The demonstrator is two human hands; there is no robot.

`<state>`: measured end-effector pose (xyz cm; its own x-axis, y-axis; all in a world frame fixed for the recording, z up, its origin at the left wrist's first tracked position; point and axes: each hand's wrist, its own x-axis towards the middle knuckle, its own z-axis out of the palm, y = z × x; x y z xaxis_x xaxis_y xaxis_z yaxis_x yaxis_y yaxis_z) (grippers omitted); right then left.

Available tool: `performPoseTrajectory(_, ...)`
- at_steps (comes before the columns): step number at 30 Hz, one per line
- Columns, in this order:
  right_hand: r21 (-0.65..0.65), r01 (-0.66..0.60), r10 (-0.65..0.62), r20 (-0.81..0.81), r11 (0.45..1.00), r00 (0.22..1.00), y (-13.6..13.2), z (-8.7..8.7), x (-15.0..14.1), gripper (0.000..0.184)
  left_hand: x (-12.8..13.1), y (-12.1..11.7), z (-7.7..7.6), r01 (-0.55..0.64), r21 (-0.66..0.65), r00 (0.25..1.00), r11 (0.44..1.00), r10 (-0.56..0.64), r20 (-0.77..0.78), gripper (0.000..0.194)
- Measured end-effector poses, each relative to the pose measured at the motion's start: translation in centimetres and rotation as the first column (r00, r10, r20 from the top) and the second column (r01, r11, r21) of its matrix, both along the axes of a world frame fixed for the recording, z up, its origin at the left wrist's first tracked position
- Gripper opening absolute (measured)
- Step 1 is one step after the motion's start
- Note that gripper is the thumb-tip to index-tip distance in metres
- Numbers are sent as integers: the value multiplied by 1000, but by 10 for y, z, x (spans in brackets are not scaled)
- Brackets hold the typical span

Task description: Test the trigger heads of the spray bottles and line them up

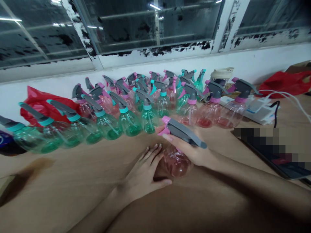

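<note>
A clear pink spray bottle [178,161] with a grey and pink trigger head is upright on the table in front of me. My right hand [191,147] is wrapped round its neck, just under the grey lever. Flat on the wood beside the bottle lies my left hand [148,171], fingers stretched out and holding nothing; its fingertips come close to the bottle's left side. Behind both hands, green spray bottles [132,124] run in a row to the left, and pink spray bottles [210,113] stand to the right.
More spray bottles crowd toward the wall. Red plastic bags [52,106] lie at the left and far right. A white power strip [259,111] with cables sits at right, near a dark tablet-like device [264,155]. A cup [221,76] stands by the wall below the windows.
</note>
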<state>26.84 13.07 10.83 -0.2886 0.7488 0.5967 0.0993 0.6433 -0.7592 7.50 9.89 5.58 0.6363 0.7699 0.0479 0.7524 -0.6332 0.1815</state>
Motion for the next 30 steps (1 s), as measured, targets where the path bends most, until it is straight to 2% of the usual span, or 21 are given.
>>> performPoseTrajectory(8,-41,40,-37,80,998,996,1,-2,1,23,1,0,2,-3,-5,1000,1000,3,-19,79)
performPoseTrajectory(14,-12,46,-45,61,999,997,1,1,1,28,-1,0,0,3,10,1000,1000,-3,-5,80)
performPoseTrajectory(20,-10,11,-11,-2,1000,1000,2,-1,-1,12,-1,0,-3,4,23,1000,1000,-4,-10,80)
performPoseTrajectory(30,22,91,-91,-13,996,996,-1,-4,-3,14,0,1,0,4,7,1000,1000,-4,-30,80)
